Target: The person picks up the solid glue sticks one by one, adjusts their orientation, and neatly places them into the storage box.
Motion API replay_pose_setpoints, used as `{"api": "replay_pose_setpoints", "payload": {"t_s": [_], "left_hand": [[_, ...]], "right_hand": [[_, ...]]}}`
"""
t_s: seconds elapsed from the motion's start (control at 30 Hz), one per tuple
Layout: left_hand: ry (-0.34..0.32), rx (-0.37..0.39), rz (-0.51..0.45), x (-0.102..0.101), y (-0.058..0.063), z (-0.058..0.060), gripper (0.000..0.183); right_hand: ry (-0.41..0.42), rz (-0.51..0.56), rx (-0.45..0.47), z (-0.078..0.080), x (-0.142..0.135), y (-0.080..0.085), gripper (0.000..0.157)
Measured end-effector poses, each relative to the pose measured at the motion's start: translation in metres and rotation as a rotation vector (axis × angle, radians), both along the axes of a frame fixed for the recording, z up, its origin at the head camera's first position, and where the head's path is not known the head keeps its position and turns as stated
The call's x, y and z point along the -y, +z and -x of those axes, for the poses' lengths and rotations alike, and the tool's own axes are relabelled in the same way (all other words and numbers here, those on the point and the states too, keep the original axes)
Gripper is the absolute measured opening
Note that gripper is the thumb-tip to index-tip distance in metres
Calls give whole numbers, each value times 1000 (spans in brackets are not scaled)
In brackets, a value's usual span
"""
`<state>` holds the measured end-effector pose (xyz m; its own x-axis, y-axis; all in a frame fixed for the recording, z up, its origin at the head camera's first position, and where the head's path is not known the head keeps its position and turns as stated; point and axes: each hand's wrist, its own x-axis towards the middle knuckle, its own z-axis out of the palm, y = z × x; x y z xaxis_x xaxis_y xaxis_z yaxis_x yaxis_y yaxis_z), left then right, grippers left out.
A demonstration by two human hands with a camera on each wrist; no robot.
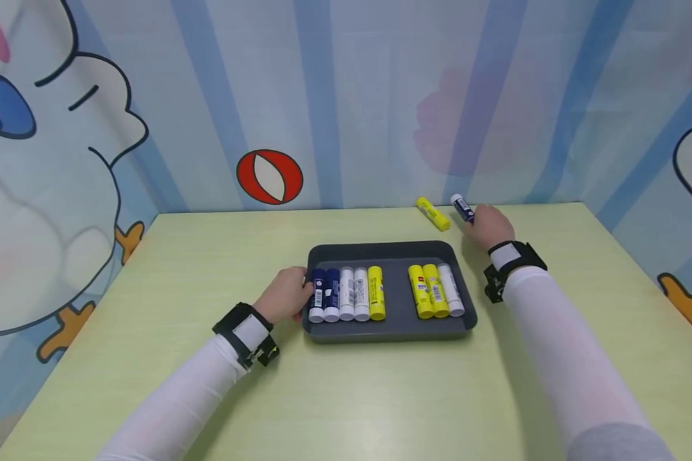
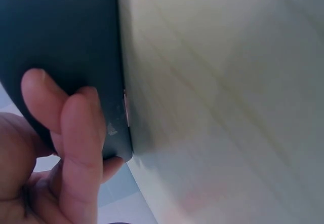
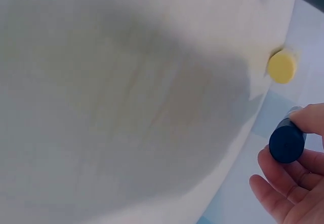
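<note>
My right hand (image 1: 489, 227) pinches a dark blue glue stick with a white end (image 1: 462, 208) behind the tray's right corner. In the right wrist view its round blue end (image 3: 287, 144) sits between thumb and fingers, off the table. A yellow glue stick (image 1: 433, 213) lies on the table just left of it. My left hand (image 1: 284, 294) grips the left edge of a dark grey tray (image 1: 395, 331); in the left wrist view its fingers (image 2: 81, 148) bend against the tray's outer wall (image 2: 76, 36). How far the thumb reaches over the rim is hard to see.
Inside the tray's left part stand side by side two blue glue sticks (image 1: 331, 294), two white ones (image 1: 354, 294) and a yellow one (image 1: 376, 293). On its right lie two yellow (image 1: 428, 291) and one white glue stick (image 1: 450, 290). A printed backdrop (image 1: 363, 128) borders the table (image 1: 380, 397).
</note>
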<state>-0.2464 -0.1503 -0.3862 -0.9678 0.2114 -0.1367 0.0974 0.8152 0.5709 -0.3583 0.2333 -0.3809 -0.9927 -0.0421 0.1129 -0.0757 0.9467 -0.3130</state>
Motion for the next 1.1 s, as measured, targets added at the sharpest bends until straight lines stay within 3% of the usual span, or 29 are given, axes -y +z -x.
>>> {"api": "replay_pose_setpoints", "payload": {"t_s": [0.4,0.73,1.1], "left_hand": [[-6,14,9,0,1,0,25],[-6,12,18,3,5,0,24],[-10,9,-36,8,-3,2,31]], "right_hand": [[110,29,-108,-11,11,16,27],[173,12,-70,-25,26,28,39],[337,-33,-117,-51,50,36,40]]}}
